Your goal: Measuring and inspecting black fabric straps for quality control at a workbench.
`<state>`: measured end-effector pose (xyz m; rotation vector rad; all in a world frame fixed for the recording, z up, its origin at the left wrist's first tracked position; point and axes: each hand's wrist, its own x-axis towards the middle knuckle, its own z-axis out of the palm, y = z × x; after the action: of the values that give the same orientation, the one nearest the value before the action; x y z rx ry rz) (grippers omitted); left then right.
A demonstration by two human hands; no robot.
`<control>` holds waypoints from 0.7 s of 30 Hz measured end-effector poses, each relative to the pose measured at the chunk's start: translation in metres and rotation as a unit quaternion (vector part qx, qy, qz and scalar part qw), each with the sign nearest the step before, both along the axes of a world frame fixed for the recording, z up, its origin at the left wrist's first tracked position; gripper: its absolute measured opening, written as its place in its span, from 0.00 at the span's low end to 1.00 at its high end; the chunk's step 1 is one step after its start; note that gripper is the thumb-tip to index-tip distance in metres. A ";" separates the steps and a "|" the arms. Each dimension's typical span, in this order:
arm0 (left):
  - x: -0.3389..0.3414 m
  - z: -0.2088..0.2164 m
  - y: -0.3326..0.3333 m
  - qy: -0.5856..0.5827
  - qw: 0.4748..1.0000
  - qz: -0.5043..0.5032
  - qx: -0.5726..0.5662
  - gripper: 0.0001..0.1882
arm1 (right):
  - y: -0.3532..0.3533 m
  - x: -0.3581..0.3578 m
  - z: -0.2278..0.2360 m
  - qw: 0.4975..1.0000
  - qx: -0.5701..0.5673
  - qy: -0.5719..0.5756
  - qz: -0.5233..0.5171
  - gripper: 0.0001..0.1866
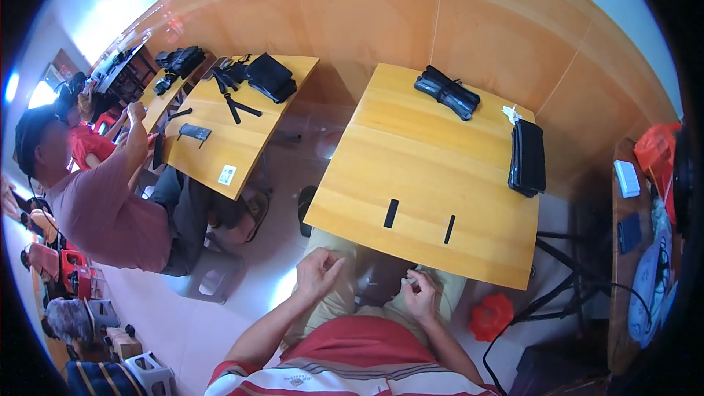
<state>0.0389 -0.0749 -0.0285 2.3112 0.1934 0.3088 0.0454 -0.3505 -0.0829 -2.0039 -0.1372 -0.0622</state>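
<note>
Above my lap, just off the near edge of the yellow wooden table [433, 154], my left hand [319, 273] has its fingers curled and thumb pressed toward them. My right hand [419, 295], level with the other knee, is also curled, with thumb and fingertips close together. Anything pinched in either hand is too small to make out. Nearest to them on the tabletop lie a wider black strip [391, 213] and a narrower black strip [449, 229]. Farther off are a bundle of black straps or pieces [447, 92] and a stack of black folded pieces [527, 158].
A co-worker [110, 205] sits at the left table [242, 139], which holds black straps [236, 103] and a black pouch [270, 77]. A red stool [491, 317] stands under my table's right side. Shelving [623, 271] with bags is at far right.
</note>
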 end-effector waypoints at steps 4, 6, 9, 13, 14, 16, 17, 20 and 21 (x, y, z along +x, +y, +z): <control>0.003 -0.005 0.007 0.010 0.999 -0.005 0.044 0.15 | 0.005 0.001 0.001 1.000 0.011 -0.003 -0.007 0.13; 0.006 -0.007 0.011 0.018 0.999 -0.006 0.039 0.15 | 0.007 0.002 -0.003 1.000 0.004 -0.009 -0.029 0.13; 0.015 -0.008 0.016 0.019 0.999 -0.017 0.028 0.15 | 0.008 0.004 -0.015 0.998 0.014 -0.021 -0.051 0.12; 0.017 -0.008 0.017 0.020 0.998 -0.043 0.034 0.14 | 0.008 0.004 -0.007 0.995 -0.028 -0.066 -0.063 0.13; 0.017 -0.008 0.019 0.017 0.998 -0.049 0.028 0.14 | 0.010 0.002 -0.006 0.995 -0.028 -0.068 -0.065 0.13; 0.014 -0.007 0.019 0.023 0.998 -0.049 0.026 0.14 | 0.013 0.000 -0.003 0.994 -0.032 -0.079 -0.072 0.13; 0.014 -0.006 0.020 0.031 0.998 -0.048 0.024 0.14 | 0.014 -0.001 -0.002 0.993 -0.035 -0.086 -0.076 0.13; 0.015 -0.005 0.022 0.035 0.998 -0.055 0.018 0.14 | 0.015 -0.004 0.005 0.990 -0.068 -0.104 -0.071 0.13; 0.015 -0.006 0.022 0.039 0.998 -0.053 0.021 0.14 | 0.012 -0.005 0.001 0.989 -0.070 -0.109 -0.076 0.13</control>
<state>0.0543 -0.0526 -0.0345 2.3667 0.1045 0.1710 0.0405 -0.3380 -0.0820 -2.1413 -0.1306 -0.3781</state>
